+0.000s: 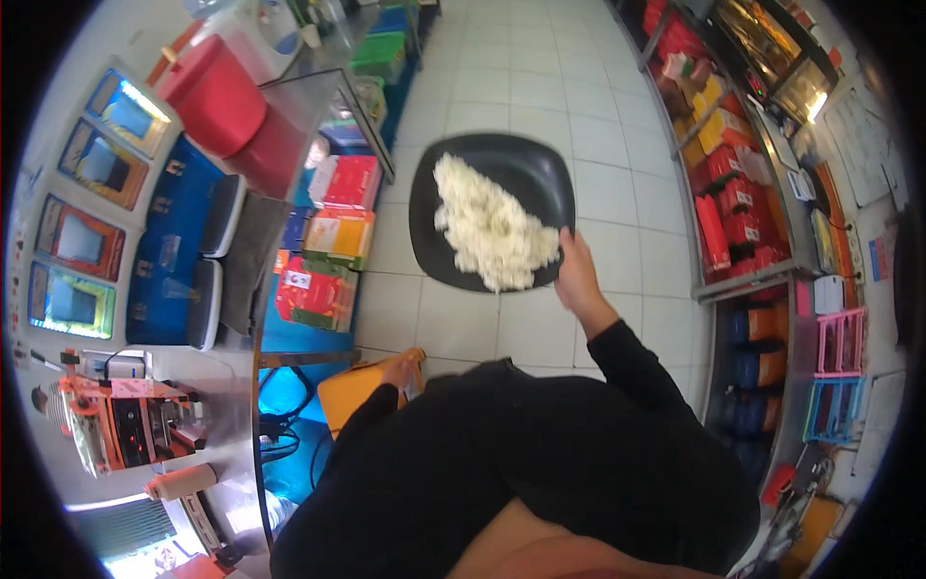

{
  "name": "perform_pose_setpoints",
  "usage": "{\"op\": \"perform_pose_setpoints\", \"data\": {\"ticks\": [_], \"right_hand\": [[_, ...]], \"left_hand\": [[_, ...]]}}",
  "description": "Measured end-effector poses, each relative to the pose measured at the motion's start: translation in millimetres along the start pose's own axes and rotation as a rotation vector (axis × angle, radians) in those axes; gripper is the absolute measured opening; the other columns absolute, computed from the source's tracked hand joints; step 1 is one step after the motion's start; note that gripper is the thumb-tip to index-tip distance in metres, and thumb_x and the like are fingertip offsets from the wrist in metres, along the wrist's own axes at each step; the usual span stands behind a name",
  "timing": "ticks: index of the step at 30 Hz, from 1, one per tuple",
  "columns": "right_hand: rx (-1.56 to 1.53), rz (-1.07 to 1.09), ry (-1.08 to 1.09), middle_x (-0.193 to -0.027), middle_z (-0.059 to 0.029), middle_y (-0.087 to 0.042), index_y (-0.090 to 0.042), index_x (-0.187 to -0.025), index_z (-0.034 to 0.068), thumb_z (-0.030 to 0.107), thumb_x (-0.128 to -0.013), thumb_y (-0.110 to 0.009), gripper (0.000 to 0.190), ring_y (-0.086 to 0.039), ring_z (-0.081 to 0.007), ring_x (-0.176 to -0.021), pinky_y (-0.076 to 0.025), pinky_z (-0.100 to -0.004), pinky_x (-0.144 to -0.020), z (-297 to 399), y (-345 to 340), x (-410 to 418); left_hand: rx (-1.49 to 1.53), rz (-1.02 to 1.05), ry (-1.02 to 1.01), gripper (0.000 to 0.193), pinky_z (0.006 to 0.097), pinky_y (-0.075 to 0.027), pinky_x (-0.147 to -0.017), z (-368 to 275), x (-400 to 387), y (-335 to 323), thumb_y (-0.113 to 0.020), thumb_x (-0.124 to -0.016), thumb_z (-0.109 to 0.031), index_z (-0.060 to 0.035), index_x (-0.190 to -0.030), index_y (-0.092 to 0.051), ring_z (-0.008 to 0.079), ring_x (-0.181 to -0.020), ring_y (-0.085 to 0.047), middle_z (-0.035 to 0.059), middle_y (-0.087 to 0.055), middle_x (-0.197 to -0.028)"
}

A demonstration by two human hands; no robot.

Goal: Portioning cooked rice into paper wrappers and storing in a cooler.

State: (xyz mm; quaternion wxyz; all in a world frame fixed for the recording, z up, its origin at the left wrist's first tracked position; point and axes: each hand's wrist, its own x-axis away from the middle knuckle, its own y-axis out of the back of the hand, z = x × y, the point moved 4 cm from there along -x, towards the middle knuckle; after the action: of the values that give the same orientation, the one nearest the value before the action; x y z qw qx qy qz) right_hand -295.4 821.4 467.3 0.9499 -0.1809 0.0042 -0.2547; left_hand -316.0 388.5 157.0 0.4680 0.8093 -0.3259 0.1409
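Observation:
My right hand [579, 282] grips the lower right rim of a black square plate [532, 170] with rounded corners, held out over the tiled floor. A heap of white rice [492, 228] lies across its left and lower part, reaching the rim near my fingers. My left hand [399, 375] is low at my left side, by an orange-yellow object [347, 394] whose kind I cannot tell. The fingers are small and partly blurred there, so whether they hold it is unclear.
On the left stands a metal counter with a red bin [217, 101], a sealing machine [134, 427] and a cup-shaped bottle [184, 481]. Red cartons [315, 289] sit on the shelf below. To the right, a metal rack [745, 279] holds red packages [738, 195]. White floor tiles [463, 311] run between them.

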Motion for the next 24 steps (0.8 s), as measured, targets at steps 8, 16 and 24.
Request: {"op": "perform_pose_setpoints", "data": {"ticks": [8,16,24], "right_hand": [[-0.264,-0.200,-0.132,-0.112,-0.0109,-0.057,-0.045,-0.115,0.001,0.023,-0.099,-0.036,0.029,-0.058,-0.0211,-0.102,-0.047,-0.0354,-0.088,43,59,-126],[-0.294,-0.381,-0.123,-0.113,-0.0121,-0.057,-0.047,-0.116,0.001,0.026,-0.099,-0.036,0.032,-0.057,-0.0242,-0.104,-0.046,-0.0386,-0.091,-18,153,-272],[-0.121,-0.848,-0.021,-0.112,-0.0141,-0.054,-0.045,-0.117,0.001,0.027,-0.097,-0.034,0.035,-0.055,-0.0273,-0.103,-0.048,-0.0413,-0.081,-52,288,-308]], "left_hand": [[0.121,0.046,0.018,0.048,0.0401,-0.047,-0.082,12,-101,-20,-0.048,-0.089,-0.046,-0.0021,-0.101,-0.064,0.0306,-0.092,-0.063,0.0150,-0.067,-0.097],[-0.349,0.121,-0.024,0.050,0.0431,-0.046,-0.085,-18,-302,145,-0.047,-0.087,-0.050,-0.0046,-0.096,-0.066,0.0329,-0.094,-0.062,0.0159,-0.066,-0.096],[-0.686,0.198,0.066,0.053,0.0462,-0.045,-0.087,-186,-567,235,-0.046,-0.084,-0.055,-0.0072,-0.091,-0.068,0.0353,-0.095,-0.061,0.0168,-0.066,-0.096]]}}
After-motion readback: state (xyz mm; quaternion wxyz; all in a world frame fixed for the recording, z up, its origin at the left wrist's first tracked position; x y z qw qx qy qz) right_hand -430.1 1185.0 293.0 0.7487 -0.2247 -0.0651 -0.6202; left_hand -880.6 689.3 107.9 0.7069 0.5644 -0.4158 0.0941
